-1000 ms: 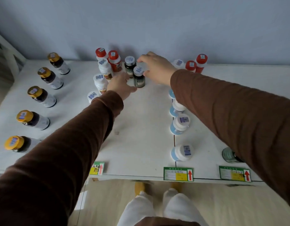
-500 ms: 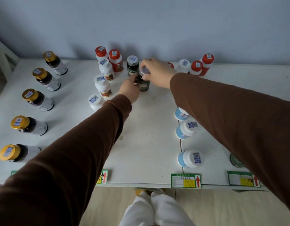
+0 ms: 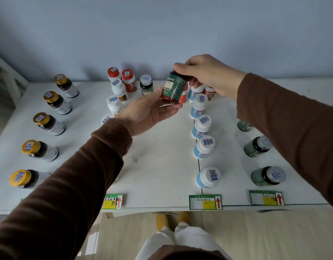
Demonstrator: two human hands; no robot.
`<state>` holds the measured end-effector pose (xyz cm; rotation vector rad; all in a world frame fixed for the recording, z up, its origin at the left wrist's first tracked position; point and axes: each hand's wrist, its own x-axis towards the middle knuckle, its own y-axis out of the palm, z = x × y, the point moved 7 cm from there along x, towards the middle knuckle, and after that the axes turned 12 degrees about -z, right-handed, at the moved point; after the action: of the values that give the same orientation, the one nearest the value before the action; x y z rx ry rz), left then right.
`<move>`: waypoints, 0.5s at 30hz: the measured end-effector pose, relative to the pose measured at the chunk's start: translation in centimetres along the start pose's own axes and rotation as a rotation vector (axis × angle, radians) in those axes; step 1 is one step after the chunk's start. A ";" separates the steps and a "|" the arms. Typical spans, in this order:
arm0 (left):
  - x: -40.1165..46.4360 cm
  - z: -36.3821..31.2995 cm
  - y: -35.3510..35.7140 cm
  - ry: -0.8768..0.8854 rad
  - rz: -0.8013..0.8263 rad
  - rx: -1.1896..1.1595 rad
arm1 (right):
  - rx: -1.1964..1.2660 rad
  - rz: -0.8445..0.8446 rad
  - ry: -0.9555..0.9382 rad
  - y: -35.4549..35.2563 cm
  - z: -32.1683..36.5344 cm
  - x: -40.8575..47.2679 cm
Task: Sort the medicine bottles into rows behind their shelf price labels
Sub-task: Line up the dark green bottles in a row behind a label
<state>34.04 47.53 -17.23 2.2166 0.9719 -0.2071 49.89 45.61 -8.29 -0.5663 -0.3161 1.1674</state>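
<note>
Two hands on green-labelled bottle [image 3: 174,88]: right hand [image 3: 207,75] atop, left hand [image 3: 148,111] beneath.

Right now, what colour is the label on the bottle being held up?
Dark green with a white panel, on the held bottle; the head view shows it.

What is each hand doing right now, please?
Left hand: open, palm up, fingers touching the lower part of the green-labelled bottle.
Right hand: holding that bottle by its cap end, off the shelf.

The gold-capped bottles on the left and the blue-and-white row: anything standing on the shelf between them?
Head view: only the left sleeve crosses over it; up front the white shelf is bare.
</note>
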 end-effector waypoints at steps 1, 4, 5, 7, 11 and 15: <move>-0.4 -0.1 0.5 0.017 0.019 0.014 | 0.029 0.013 -0.009 -0.4 0.0 -0.5; -1.3 -0.6 2.0 0.084 0.046 0.128 | 0.119 0.095 -0.058 -1.5 0.0 -1.9; -1.5 -0.7 2.5 0.105 0.048 0.190 | 0.144 0.119 -0.068 -1.8 -0.1 -2.3; -1.7 -0.7 3.7 0.130 0.057 0.310 | 0.161 0.130 -0.081 -2.5 -0.4 -3.1; -1.4 -0.6 6.5 0.142 0.085 0.460 | 0.156 0.129 -0.102 -4.5 -1.2 -4.5; 0.0 0.3 10.2 0.192 0.079 0.573 | 0.115 0.078 -0.099 -8.0 -3.0 -5.6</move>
<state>41.19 42.50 -11.98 2.8357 1.0145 -0.2662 55.51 37.41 -5.92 -0.4242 -0.3112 1.2834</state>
